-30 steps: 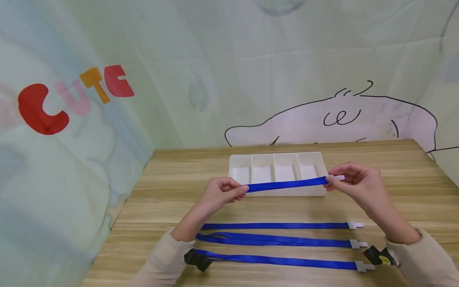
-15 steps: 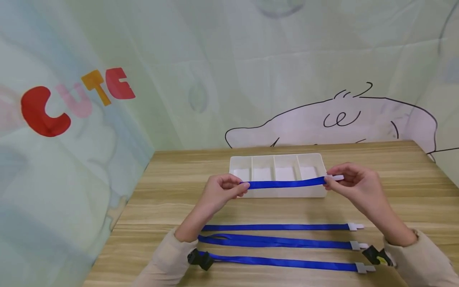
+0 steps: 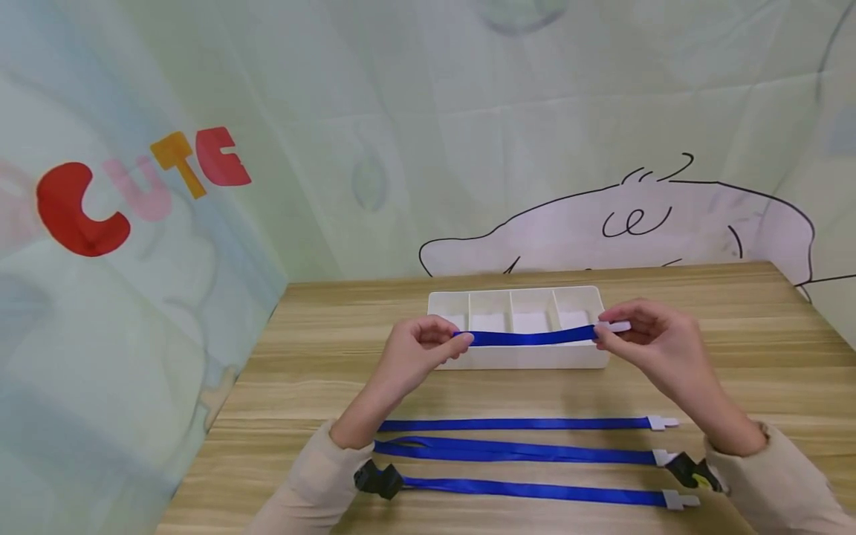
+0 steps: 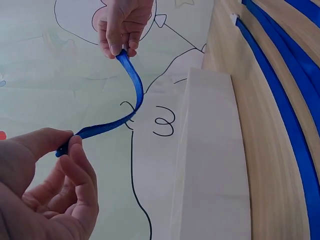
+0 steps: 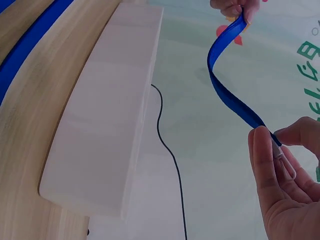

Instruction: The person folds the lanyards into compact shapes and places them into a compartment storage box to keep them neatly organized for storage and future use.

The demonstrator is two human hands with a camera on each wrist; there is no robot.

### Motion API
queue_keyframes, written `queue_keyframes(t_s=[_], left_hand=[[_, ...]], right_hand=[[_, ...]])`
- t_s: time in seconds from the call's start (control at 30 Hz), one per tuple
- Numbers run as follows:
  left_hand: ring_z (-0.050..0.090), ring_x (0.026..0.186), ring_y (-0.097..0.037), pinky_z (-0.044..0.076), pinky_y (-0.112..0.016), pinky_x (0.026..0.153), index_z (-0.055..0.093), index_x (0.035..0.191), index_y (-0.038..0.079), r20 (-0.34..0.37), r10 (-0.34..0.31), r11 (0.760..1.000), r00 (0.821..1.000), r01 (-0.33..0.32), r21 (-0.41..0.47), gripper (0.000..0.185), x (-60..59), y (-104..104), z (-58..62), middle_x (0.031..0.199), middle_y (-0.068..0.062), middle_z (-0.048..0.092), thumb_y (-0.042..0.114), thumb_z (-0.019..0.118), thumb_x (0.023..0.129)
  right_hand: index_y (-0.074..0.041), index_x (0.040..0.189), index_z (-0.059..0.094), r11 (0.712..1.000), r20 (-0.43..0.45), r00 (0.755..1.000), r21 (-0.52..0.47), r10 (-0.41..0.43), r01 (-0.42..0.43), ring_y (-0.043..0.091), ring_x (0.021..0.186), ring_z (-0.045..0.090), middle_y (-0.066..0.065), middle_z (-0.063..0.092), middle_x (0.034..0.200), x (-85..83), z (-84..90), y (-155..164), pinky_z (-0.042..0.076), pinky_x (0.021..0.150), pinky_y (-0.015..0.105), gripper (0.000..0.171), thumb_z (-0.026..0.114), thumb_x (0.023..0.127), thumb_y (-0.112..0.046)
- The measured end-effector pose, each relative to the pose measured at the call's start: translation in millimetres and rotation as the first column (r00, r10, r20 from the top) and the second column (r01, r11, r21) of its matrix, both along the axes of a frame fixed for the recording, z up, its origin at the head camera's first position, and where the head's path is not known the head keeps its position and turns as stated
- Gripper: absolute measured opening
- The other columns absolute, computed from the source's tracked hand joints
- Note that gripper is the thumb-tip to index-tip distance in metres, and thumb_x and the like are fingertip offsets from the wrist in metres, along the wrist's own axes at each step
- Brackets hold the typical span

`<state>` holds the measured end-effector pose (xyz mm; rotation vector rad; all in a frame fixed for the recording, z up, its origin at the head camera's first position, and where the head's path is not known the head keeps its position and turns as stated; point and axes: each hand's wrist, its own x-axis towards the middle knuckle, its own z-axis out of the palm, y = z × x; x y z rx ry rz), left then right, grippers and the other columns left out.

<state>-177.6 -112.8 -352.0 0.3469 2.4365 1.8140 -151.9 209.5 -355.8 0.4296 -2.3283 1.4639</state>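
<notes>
left hand (image 3: 417, 348) pinching loop end of blue lanyard (image 3: 528, 337) | right hand (image 3: 645, 343) pinching clip end (image 3: 611, 326) | held above white divider tray (image 3: 528, 358) on desk (image 3: 321, 371) | risk: strap sagging, possibly twisting; slipping from light pinch grip, missing compartment

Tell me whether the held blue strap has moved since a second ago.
Yes. The held blue strap has gone up and away: it crossed the white tray's near wall before, now it spans over the compartments. The left hand and right hand are closer together.

Glossy blue woven ribbon (image 3: 528, 338) with a pale plastic clip (image 3: 613, 326); matt white plastic tray (image 3: 521, 355); smooth wood-grain table (image 3: 321, 357); soft printed cloth backdrop (image 3: 401, 134).
</notes>
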Motion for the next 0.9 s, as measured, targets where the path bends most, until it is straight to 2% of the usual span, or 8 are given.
queue_keyframes(t_s=[0.07,0.2,0.43,0.63,0.9], left_hand=[[0.068,0.079,-0.028,0.055,-0.028,0.065,0.072,0.092,0.004,-0.011,-0.005,1.000,1.000,0.005,0.000,0.021,0.6,1,2.7,0.082,-0.005,0.072,0.023,0.079,0.088],[0.068,0.076,-0.023,0.057,-0.028,0.065,0.073,0.092,0.004,-0.041,-0.018,1.000,0.999,0.018,0.000,0.019,3.0,5,8.1,0.082,-0.005,0.072,0.022,0.079,0.088],[0.068,0.071,-0.021,0.056,-0.025,0.060,0.073,0.089,0.006,-0.115,-0.024,1.000,0.993,0.025,0.002,0.015,7.1,13,13.4,0.080,-0.003,0.072,0.019,0.080,0.086],[0.067,0.069,-0.015,0.059,-0.028,0.064,0.075,0.090,0.007,-0.198,-0.009,1.000,0.980,0.002,-0.031,0.014,10.5,24,15.3,0.082,-0.001,0.073,0.019,0.082,0.085],[0.066,0.067,-0.013,0.059,-0.028,0.063,0.075,0.089,0.008,-0.267,-0.033,0.998,0.963,0.020,-0.053,0.013,12.7,36,19.3,0.080,0.001,0.072,0.019,0.081,0.086]], right_hand=[[0.005,0.103,0.069,1.000,0.000,1.000,-0.006,0.011,-0.011,0.009,0.073,0.071,0.017,0.072,0.093,0.1,1.7,-3,0.057,0.066,0.019,0.021,0.076,0.084,0.007],[0.004,0.102,0.069,0.999,-0.010,0.999,-0.019,0.036,-0.036,0.011,0.074,0.071,0.017,0.072,0.093,-0.1,4.6,-7,0.058,0.066,0.020,0.020,0.076,0.084,0.007],[0.004,0.102,0.069,0.998,-0.018,0.998,-0.035,0.060,-0.061,0.011,0.076,0.071,0.016,0.072,0.093,-0.5,7.2,-14,0.058,0.066,0.021,0.020,0.076,0.084,0.007],[0.004,0.101,0.069,0.996,-0.029,0.997,-0.050,0.076,-0.078,0.012,0.076,0.072,0.015,0.072,0.092,-0.4,10.1,-21,0.058,0.069,0.020,0.019,0.076,0.084,0.006],[0.005,0.101,0.068,0.988,-0.040,0.991,-0.087,0.125,-0.128,0.015,0.076,0.073,0.014,0.072,0.091,0.9,14.7,-31,0.059,0.070,0.023,0.018,0.075,0.084,0.007]])
